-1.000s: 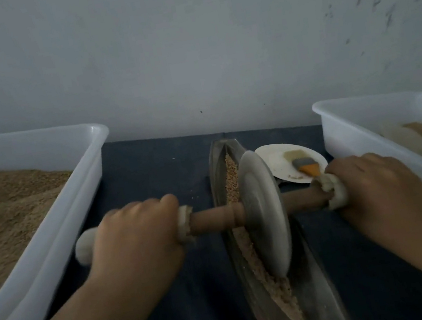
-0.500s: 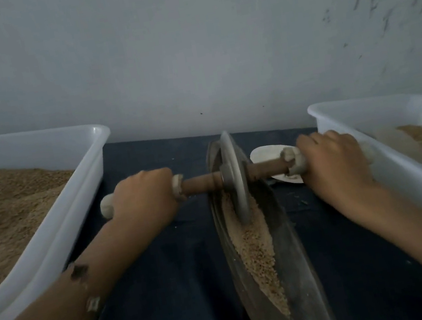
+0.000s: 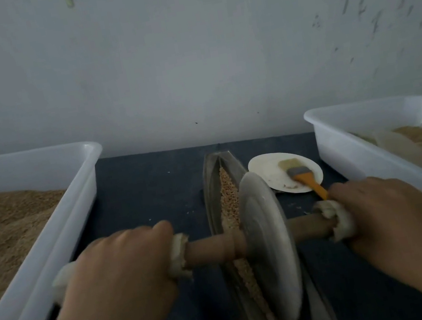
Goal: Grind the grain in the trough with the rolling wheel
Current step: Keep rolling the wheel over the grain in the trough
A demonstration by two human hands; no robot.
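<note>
A: Where's the wheel point(image 3: 270, 245)?
B: In the near half of the trough point(image 3: 213, 185), which runs near to far. Its handle crosses left to right.
A: Hands?
B: Left hand point(image 3: 117, 272) and right hand point(image 3: 383, 217) each wrap fingers round a handle end, equally close.
A: Grain point(image 3: 229, 193)?
B: Tan, coarse, mostly lying beyond the wheel.

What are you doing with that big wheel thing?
Grinding grain. The left hand and right hand each grip one end of the axle, with the wheel standing in the long trough on the grain. A brush lies on a plate beside it, and two tubs of grain sit at the sides.
</note>
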